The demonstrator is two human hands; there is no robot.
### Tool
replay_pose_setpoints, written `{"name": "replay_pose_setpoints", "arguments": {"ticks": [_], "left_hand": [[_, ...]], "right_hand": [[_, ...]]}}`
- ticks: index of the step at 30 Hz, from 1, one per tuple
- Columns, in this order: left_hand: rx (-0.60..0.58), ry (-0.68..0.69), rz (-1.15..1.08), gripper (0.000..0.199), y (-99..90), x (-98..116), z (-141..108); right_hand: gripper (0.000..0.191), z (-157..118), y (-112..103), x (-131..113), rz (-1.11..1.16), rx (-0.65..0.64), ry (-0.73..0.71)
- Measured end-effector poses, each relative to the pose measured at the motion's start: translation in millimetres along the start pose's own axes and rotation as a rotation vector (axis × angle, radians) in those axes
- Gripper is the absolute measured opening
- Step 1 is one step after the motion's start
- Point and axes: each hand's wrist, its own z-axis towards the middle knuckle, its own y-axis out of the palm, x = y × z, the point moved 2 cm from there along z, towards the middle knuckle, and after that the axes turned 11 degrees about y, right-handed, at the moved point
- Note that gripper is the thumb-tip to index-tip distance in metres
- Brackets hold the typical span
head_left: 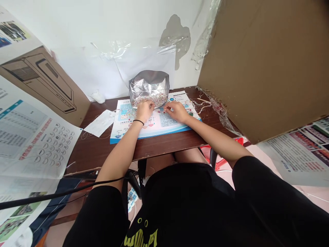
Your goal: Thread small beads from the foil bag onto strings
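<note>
A silver foil bag (149, 88) stands at the back of the dark wooden table, its lower part showing many small pale and pinkish pieces. It rests on a printed blue-and-white board (154, 128). My left hand (144, 110), with a black band on its wrist, has curled fingers against the bag's lower edge. My right hand (177, 111) lies on the board just right of it, fingertips near several tiny red pieces. Whether either hand pinches anything is hidden by the fingers.
A loose white paper sheet (100, 122) lies left of the board. A large brown cardboard panel (264, 58) leans in at the right, with crumpled plastic film (218, 106) at the table's right edge. A printed box (43, 85) and posters stand at the left, and a white wall behind.
</note>
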Motion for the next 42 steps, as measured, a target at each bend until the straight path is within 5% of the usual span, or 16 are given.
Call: {"name": "replay_pose_setpoints", "arguments": {"ticks": [6,11,42], "left_hand": [[0.106,-0.376,-0.769,0.004,0.6,18.7,-10.0],[0.031,-0.456,-1.188,0.012,16.5,41.9,-21.9],[-0.026,-0.444,-1.288,0.015,25.3,27.4,-18.7]], "right_hand": [[0.016,-2.4,-8.4,-4.1,0.005,0.107,0.036],[0.015,-3.0,-15.6,-12.8,0.029,0.184,0.038],[0.014,-5.3,-19.1,-18.6,-0.046,0.147,-0.019]]}}
